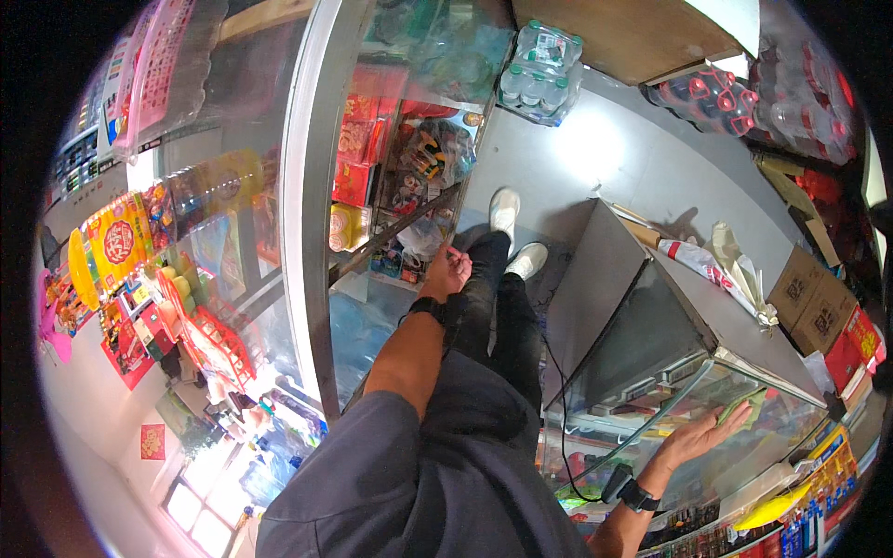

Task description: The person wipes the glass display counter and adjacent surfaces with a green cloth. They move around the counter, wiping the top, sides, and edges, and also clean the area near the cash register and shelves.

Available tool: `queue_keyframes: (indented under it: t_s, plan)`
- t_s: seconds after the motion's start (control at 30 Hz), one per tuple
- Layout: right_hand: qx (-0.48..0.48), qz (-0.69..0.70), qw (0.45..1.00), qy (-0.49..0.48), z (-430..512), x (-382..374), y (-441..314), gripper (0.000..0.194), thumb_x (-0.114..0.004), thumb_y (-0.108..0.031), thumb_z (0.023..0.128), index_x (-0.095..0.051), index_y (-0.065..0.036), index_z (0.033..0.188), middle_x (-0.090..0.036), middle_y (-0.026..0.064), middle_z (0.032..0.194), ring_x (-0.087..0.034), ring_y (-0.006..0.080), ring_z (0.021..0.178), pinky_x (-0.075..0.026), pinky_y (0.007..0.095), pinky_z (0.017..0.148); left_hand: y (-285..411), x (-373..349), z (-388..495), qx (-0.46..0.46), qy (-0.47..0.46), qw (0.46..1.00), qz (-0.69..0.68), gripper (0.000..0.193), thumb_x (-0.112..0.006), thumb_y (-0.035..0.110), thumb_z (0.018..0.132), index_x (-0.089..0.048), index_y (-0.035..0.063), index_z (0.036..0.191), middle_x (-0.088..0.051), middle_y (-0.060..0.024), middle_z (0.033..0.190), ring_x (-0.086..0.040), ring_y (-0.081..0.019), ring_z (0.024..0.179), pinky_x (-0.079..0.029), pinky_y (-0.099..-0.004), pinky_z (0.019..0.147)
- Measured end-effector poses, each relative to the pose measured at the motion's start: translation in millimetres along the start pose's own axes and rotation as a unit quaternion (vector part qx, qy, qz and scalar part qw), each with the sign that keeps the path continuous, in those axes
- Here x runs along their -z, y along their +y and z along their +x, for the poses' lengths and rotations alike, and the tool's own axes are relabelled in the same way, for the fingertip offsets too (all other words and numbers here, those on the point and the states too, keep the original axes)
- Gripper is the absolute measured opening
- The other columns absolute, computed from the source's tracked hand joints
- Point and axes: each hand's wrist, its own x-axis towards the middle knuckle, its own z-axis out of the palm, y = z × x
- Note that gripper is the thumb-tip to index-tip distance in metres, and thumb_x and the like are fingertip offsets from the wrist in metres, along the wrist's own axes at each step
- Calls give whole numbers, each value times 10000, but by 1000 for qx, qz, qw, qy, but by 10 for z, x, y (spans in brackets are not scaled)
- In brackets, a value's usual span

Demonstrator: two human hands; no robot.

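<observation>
My right hand point(718, 431) lies stretched out on the glass of a display case point(687, 404), with a green cloth point(746, 411) held under its fingers. A dark wrist strap with a small black box sits on that wrist. My left hand point(450, 270) is beside my thigh, its fingers loosely curled near the edge of a glass-fronted shelf cabinet point(394, 244). Whether those fingers touch the cabinet edge or hold anything is unclear. A black cable point(558, 390) hangs between my legs and the case, reaching the box on my right wrist.
Shrink-wrapped water bottles point(541, 73) stand on the grey floor point(530, 157) ahead. To the right are dark drink bottles point(704, 101) and cardboard boxes point(813, 296). Crumpled plastic packaging point(718, 272) lies on the grey cabinet point(739, 328). A white-edged frame point(296, 174) rises at left.
</observation>
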Motion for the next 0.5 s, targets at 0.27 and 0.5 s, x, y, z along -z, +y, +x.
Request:
queue_keyframes:
  t_s: [0.27, 0.5]
  plan:
    - [7, -24, 999, -44, -32, 30, 187, 602, -361, -391, 1145, -358, -30, 1627, -290, 200, 1705, -276, 336, 1576, -193, 455, 1285, 265, 828, 192, -69, 86, 994, -16, 498, -647, 452, 1021, -599, 87, 685, -626, -79, 663, -691, -303, 765, -638, -431, 716]
    - [-296, 9, 953, -57, -159, 216, 289, 616, -371, -372, 1124, -345, -14, 1625, -328, 165, 1694, -335, 300, 1542, -238, 441, 1284, 707, 1689, 591, -93, 138, 985, 54, 506, -703, 507, 965, -596, 81, 714, -603, -78, 653, -671, -266, 716, -608, -410, 648]
